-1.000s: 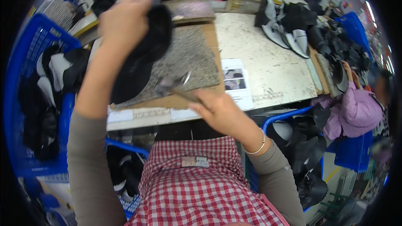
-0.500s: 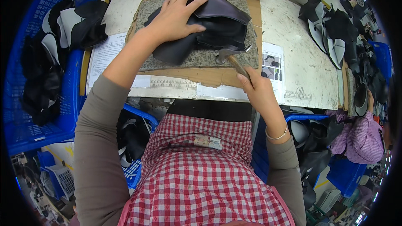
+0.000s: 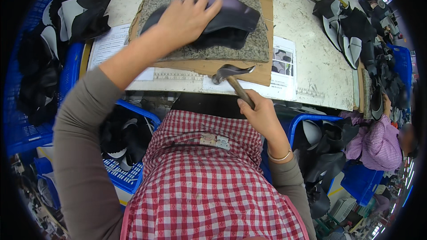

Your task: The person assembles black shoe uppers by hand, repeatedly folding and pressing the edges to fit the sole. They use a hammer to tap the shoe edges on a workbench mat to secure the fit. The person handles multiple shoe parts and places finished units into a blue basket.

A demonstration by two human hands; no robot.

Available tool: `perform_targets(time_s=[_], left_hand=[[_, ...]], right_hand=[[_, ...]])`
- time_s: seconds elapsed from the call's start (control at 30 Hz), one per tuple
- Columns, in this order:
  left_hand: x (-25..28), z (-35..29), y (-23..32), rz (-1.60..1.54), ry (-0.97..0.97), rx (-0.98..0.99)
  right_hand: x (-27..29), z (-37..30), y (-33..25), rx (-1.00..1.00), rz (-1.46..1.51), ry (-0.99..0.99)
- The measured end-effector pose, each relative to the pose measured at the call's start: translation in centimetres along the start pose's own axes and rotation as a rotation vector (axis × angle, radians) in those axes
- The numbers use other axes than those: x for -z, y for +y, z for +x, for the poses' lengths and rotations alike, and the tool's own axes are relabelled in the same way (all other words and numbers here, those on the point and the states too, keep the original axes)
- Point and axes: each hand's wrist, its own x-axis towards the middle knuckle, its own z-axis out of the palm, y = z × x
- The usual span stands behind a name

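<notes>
On a speckled stone slab (image 3: 147, 6) lies a black leather shoe upper (image 3: 235, 18), partly folded, with a purplish sheen on top. My left hand (image 3: 187, 20), smeared by motion, grips it from the left with the fingers across its top; the thumb is hidden. My right hand (image 3: 262, 113) is closed round the wooden handle of a hammer (image 3: 240, 92). The hammer's curved metal head is off the slab, above the near edge of the bench and apart from the upper.
Brown cardboard (image 3: 255, 74) lies under the slab on a white bench (image 3: 316, 58) with printed sheets. More black and white uppers (image 3: 344, 31) sit at the right. Blue baskets (image 3: 73, 80) of pieces stand at both sides. A person in a checked top (image 3: 382, 149) is at far right.
My right hand has drawn the hammer back toward me, off the slab. My left hand has shifted left, and the upper now lies folded differently. The whole view has moved slightly.
</notes>
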Motion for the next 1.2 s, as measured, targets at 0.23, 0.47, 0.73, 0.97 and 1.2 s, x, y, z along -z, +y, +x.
perform_targets(time_s=[0.23,0.47,0.73,0.97,1.2], left_hand=[[-0.7,-5.0,2.6,-0.536,-0.358,0.459],[-2.4,-4.8,1.6,-0.779,-0.339,0.623],[-1.1,-4.4,3.1,-0.752,-0.324,0.688],[2.4,-5.1,0.7,-0.804,0.123,0.694],[-2.1,11.4,-26.3,-0.414,0.523,0.881]], right_hand=[[4.8,2.2,-3.5,0.101,-0.060,0.093],[4.2,9.1,-7.1,0.249,-0.831,0.210],[2.2,9.0,-6.5,0.335,-0.579,0.111],[2.5,4.7,-6.6,-0.132,-0.367,-0.184],[3.3,6.1,-6.5,0.052,-0.161,-0.141]])
